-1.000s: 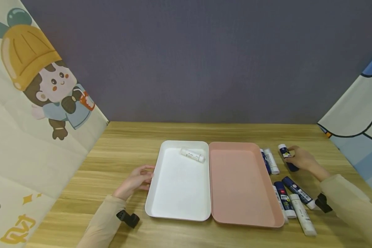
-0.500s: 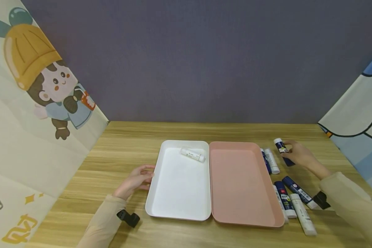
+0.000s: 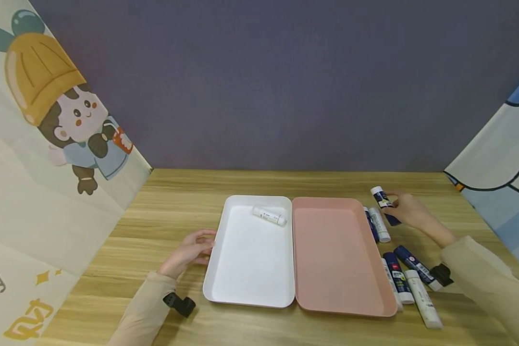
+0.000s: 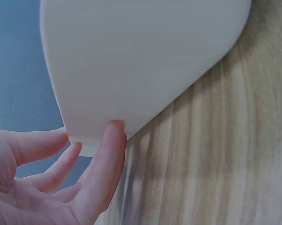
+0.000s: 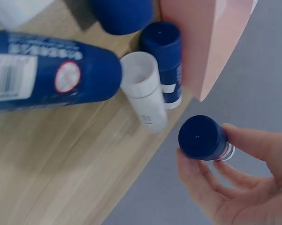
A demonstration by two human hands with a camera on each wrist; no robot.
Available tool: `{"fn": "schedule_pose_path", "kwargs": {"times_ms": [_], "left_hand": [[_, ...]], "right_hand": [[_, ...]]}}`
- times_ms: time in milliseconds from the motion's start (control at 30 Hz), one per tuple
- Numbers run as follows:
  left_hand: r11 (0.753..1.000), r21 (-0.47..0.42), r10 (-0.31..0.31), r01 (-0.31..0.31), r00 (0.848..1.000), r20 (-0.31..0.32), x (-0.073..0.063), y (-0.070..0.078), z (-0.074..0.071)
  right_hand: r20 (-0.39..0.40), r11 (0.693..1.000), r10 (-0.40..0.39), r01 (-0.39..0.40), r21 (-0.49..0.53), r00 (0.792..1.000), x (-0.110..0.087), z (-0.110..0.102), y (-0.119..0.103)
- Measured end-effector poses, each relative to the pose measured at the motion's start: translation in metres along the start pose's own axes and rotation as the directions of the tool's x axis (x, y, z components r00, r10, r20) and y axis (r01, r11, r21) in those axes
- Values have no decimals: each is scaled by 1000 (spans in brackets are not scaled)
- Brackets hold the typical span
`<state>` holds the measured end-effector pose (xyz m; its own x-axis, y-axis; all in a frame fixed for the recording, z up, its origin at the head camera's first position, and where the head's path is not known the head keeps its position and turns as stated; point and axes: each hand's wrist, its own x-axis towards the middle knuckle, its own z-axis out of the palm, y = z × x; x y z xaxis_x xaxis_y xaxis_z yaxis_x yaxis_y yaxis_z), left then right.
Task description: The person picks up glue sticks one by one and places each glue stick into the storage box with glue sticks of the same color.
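Observation:
My right hand [image 3: 408, 211] pinches a dark blue glue stick with a white end [image 3: 380, 198] between thumb and fingers, at the back right of the table. The right wrist view shows its round blue end [image 5: 199, 138] toward the camera. My left hand [image 3: 188, 253] touches the left wall of the white tray [image 3: 248, 269], its fingers fairly straight. In the left wrist view, fingertips [image 4: 116, 126] rest against the tray's outer wall [image 4: 131, 61]. A white glue stick [image 3: 269, 216] lies in the tray's far part.
A pink tray [image 3: 337, 259] adjoins the white one on the right. Beside it lie a white glue stick [image 3: 379, 225] and a blue one [image 3: 370, 223]. Nearer the front lie several more, among them a blue one [image 3: 399, 278] and a white one [image 3: 423, 299]. A dark wall [image 3: 294, 86] stands behind.
My right hand has moved left and slightly back with the blue glue stick, coming nearer the pink tray. My left hand and both trays have stayed in place.

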<state>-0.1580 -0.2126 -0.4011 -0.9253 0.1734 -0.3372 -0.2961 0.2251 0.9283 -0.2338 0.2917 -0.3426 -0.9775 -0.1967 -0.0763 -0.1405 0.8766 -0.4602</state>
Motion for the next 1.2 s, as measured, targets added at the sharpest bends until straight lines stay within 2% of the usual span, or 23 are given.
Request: {"fn": "schedule_pose_path", "kwargs": {"times_ms": [367,567,1200], "left_hand": [[1000,3,-5,5,1000,-9,2,1,2],[1000,0,-16,16,999,-29,3,1,5],[1000,-11,-3,3,1000,-16,5,4,9]], "right_hand": [[48,999,-39,39,0,998,6,-4,-22],[51,999,-51,52,-2,997,10,-1,-34],[96,996,-83,79,52,992,23,11,-62]]}}
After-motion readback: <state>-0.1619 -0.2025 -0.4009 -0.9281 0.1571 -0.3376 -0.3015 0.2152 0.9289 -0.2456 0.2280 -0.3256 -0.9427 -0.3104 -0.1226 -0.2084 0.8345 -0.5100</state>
